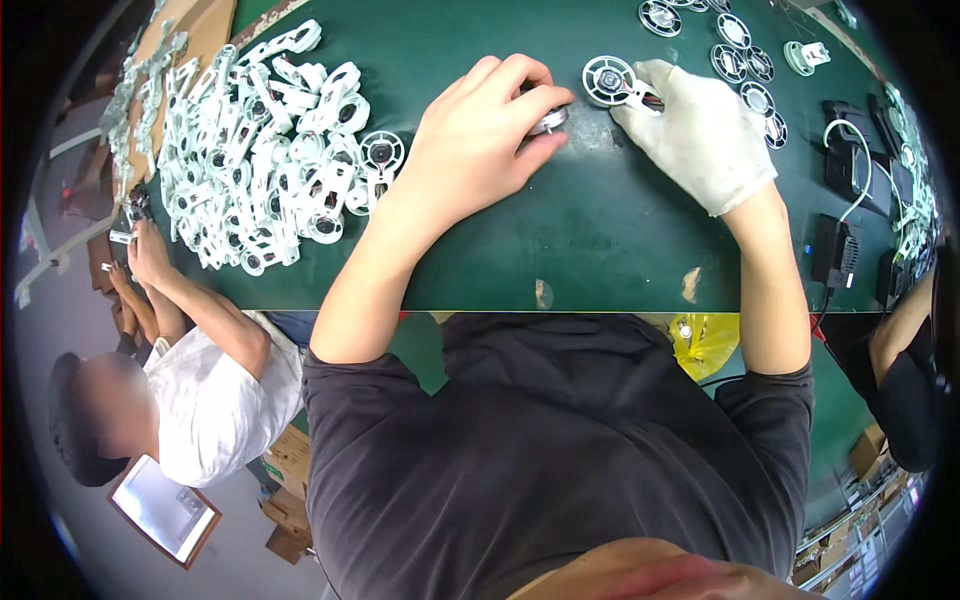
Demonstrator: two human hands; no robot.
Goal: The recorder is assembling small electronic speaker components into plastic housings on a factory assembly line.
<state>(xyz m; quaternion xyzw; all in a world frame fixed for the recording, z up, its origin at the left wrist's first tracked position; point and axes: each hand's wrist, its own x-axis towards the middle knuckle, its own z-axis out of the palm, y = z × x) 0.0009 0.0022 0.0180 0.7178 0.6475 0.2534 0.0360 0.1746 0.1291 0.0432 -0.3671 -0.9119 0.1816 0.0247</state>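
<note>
My bare left hand (475,130) is closed around a small round metal piece (549,121), silver at its edge and mostly hidden by the fingers. My right hand (705,138), in a white glove, pinches the arm of a white plastic part with a round spoked head (609,80). Dark wires show along that arm beside the thumb. The two hands are a short way apart over the green table (590,250). To the left lies a large heap of similar white plastic parts (270,150), one of them close to my left wrist.
Several round spoked covers (733,32) lie at the far right, near a white fitting (806,57). Black power adapters (836,250) with cables stand at the right. A co-worker in a white shirt (225,390) works at the left; another person's arm (900,320) shows at the right. A yellow bag (706,343) hangs below the table edge.
</note>
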